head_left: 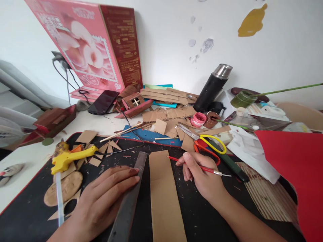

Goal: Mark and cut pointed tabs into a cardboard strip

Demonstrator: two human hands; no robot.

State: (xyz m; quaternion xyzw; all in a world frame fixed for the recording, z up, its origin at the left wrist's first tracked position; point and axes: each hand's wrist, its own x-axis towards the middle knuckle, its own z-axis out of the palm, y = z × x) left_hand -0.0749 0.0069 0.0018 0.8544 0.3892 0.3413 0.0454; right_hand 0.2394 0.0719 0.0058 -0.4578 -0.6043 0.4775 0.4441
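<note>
My left hand [108, 195] lies across a grey metal ruler [128, 201], its fingers together and closed over the ruler; the thumb is hidden. To the right of the ruler, a long brown cardboard strip [165, 198] lies on the black mat. In my right hand [202, 174] is a slim red pencil [208, 169], pinched between thumb and fingers. One end of the pencil is close to the strip's upper right edge; whether it touches I cannot tell.
A yellow glue gun [68, 159] and cardboard scraps [94, 161] lie left. Behind are scissors [214, 143], a green-handled cutter [232, 164], paint jars [198, 119], a small cardboard boat [135, 104], a phone [106, 102] and a black flask [212, 89]. Red card [295, 164] juts in right.
</note>
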